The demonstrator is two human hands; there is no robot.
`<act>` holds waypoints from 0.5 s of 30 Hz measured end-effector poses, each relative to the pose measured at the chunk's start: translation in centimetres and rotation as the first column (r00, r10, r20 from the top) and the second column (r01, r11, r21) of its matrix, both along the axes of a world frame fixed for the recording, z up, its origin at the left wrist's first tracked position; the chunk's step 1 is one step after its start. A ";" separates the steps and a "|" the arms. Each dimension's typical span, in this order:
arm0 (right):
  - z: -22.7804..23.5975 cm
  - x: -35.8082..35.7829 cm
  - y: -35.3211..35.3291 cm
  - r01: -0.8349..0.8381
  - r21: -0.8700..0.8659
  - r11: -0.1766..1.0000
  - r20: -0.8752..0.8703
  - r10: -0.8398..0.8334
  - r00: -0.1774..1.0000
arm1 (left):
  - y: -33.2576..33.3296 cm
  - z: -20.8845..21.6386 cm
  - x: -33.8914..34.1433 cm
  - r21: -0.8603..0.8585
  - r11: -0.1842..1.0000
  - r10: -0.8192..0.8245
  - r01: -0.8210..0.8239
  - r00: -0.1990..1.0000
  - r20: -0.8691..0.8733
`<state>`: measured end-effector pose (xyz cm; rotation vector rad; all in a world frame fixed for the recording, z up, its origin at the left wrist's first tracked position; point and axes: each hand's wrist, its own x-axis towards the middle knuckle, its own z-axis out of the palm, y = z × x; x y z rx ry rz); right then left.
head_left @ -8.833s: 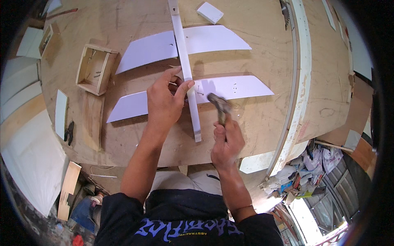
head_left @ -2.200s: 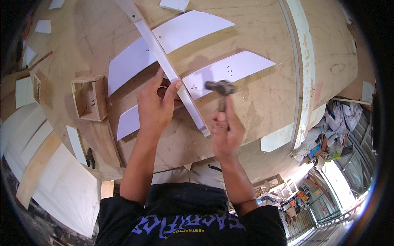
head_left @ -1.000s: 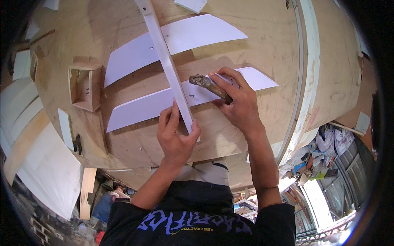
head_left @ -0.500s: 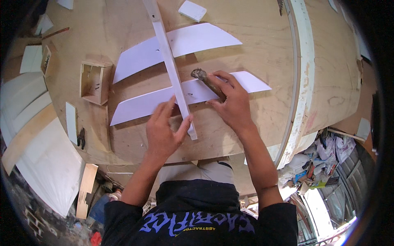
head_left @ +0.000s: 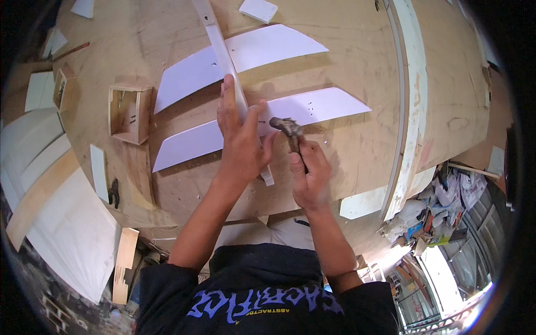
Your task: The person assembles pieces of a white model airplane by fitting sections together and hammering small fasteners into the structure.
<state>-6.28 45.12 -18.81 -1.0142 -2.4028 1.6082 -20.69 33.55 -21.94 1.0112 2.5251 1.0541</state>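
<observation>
The left hand [head_left: 241,139] is lying flat with fingers spread on the white strip [head_left: 226,61], pinning it across the two white panels [head_left: 312,106] on the plywood bench [head_left: 357,156], while the right hand [head_left: 310,176] is gripping a hammer [head_left: 286,127] just beside it.

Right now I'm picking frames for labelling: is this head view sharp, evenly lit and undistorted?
Head view: hands and hammer sharp; fisheye bends the white strip and blackens the corners; daylight blows out the lower right; soft shadows under the white panels.
</observation>
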 end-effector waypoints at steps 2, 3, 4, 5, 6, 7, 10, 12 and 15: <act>-0.1 -0.5 -0.3 -0.092 0.140 0.986 -0.010 0.095 0.995 | 0.4 0.1 0.0 0.015 1.000 0.003 -0.003 0.999 0.047; -0.5 -0.5 -0.7 -0.056 0.198 0.979 -0.083 0.074 0.994 | 0.7 0.2 -0.1 0.003 1.000 -0.003 0.003 0.999 0.043; -1.1 -0.3 -1.3 -0.017 0.253 0.967 -0.157 0.058 0.986 | 1.0 0.2 -0.1 -0.008 1.000 -0.009 0.009 0.999 0.040; -1.4 -0.2 -1.6 0.024 0.303 0.953 -0.228 0.048 0.972 | 1.1 0.3 0.0 -0.020 1.000 -0.013 0.014 0.999 0.039; -1.5 -0.1 -1.5 -0.006 0.309 0.951 -0.178 0.064 0.982 | 1.1 0.4 0.0 -0.019 1.000 -0.016 0.017 0.999 0.049; -1.6 -0.2 -1.3 -0.036 0.314 0.949 -0.128 0.080 0.989 | 1.0 0.6 0.0 -0.018 1.000 -0.019 0.020 0.998 0.058; -1.4 -0.2 -1.1 -0.010 0.380 0.925 -0.218 0.100 0.971 | 1.1 0.2 -0.2 -0.005 0.999 -0.031 0.032 0.999 0.028; -1.5 0.0 -1.2 -0.012 0.372 0.928 -0.229 0.105 0.968 | 1.0 0.2 -0.2 -0.001 0.999 -0.044 0.044 0.999 0.020; -2.1 -0.4 -0.9 -0.046 0.337 0.940 -0.177 0.112 0.978 | 1.1 0.1 -0.4 0.012 0.998 -0.054 0.054 0.998 0.031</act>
